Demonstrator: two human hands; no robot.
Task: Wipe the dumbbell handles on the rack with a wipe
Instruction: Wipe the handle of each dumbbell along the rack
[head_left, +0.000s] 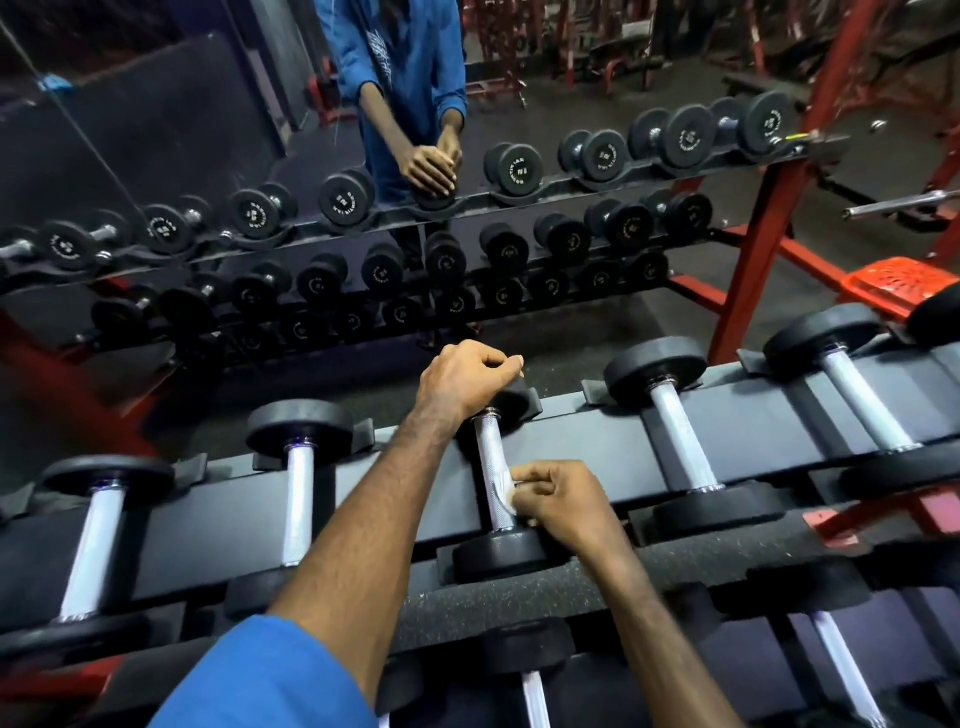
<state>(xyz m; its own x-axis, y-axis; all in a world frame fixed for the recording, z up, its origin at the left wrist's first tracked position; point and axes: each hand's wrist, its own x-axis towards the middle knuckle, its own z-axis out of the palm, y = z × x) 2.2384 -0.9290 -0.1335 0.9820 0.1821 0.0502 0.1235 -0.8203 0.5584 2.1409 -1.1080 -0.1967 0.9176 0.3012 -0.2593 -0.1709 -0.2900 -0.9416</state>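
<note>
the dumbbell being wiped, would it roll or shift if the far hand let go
Probably not much: the dumbbell looks heavy, with solid black ends seated in the rack cradles. Its round ends could rock slightly under the wipe, which is likely why the left hand rests on the far end.

A large wall mirror (156, 156) was set directly behind the rack and served as the landmark. In the mirror, a dark rubber floor (597, 98) and rows of red-framed machines (519, 47) were reflected under dim light. To the right of the mirror, a red steel frame (769, 249) was seen standing upright, with a red perforated plate (904, 283) below and right of it. Farther right of the mirror, a chrome bar (904, 203) was seen lying level. Below the mirror, speckled dark flooring (571, 317) was visible.
</note>
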